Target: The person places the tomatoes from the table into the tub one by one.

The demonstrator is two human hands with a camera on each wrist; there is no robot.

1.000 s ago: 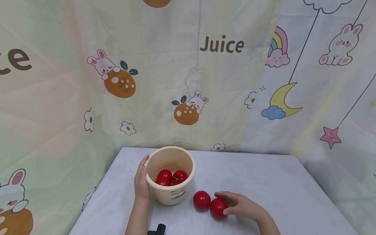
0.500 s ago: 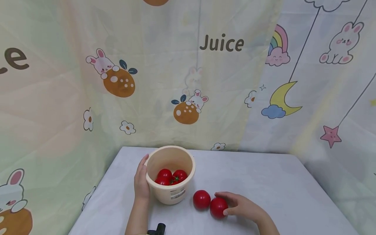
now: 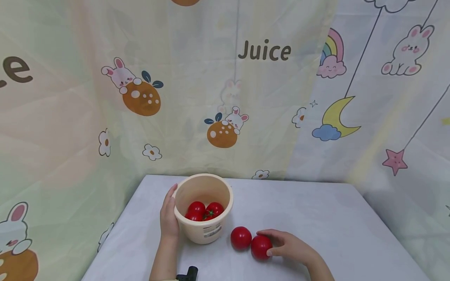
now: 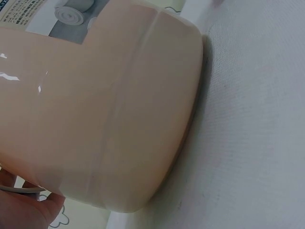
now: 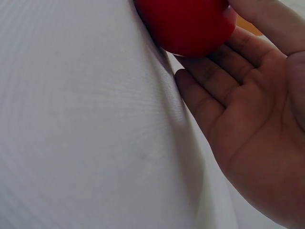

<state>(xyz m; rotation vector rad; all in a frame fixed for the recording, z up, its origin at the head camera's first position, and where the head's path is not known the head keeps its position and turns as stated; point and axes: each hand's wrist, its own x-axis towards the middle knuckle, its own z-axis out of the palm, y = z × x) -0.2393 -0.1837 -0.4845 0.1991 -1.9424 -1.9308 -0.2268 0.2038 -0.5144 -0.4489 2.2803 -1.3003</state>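
Observation:
A cream plastic bucket (image 3: 204, 230) stands on the table, tilted in the head view by perspective, with several red tomatoes (image 3: 213, 210) inside; one shows a green stem. My left hand (image 3: 170, 218) holds the bucket's left side near the rim. In the left wrist view, part of that hand (image 4: 28, 207) grips at the bucket's edge. Right of the bucket, two red tomatoes lie side by side: the left tomato (image 3: 241, 238) is untouched. My right hand (image 3: 286, 246) holds the right tomato (image 3: 261, 247) between thumb and fingers; in the right wrist view its fingers lie behind that tomato (image 5: 190, 24).
The table (image 3: 316, 210) has a white cloth. A printed label (image 3: 212, 230) is on the bucket's front. A black device (image 3: 188, 274) sits by the left wrist. Printed curtains (image 3: 225, 78) hang behind and at both sides.
The view has shifted very slightly. Both hands, the bucket and the tomatoes keep their places.

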